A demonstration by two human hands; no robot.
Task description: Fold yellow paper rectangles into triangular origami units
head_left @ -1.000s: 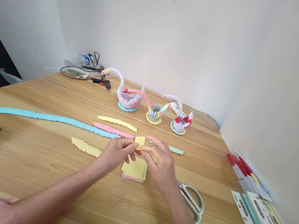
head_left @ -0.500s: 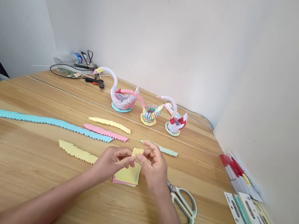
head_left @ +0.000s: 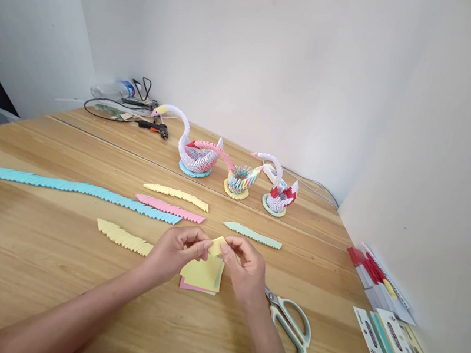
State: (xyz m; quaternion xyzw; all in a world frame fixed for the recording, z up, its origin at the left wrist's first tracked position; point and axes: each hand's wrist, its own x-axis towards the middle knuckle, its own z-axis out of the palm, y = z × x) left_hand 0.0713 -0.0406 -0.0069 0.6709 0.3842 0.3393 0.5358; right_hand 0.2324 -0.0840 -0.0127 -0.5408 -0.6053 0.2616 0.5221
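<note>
A small piece of yellow paper (head_left: 216,246) is pinched between my two hands, one corner pointing up. My left hand (head_left: 179,251) grips its left side with thumb and fingers. On the other side, my right hand (head_left: 245,266) holds it between thumb and curled fingers. Just below lies a stack of square paper sheets (head_left: 201,274), yellow on top with pink and green edges showing; my hands cover part of it. Scissors (head_left: 290,325) with pale handles rest to the right of my right wrist, their blades partly hidden behind it.
Folded-paper strips lie beyond my hands: a long blue one (head_left: 68,186), a pink one (head_left: 170,208), two yellow ones and a green one (head_left: 253,235). Three paper swans (head_left: 196,158) stand at the back. A glue gun (head_left: 154,127) sits back left; paper packs (head_left: 393,339) lie right.
The yellow paper has turned from lying square to standing on a corner between my hands. My right forefinger has come down from its raised position. The view has shifted slightly.
</note>
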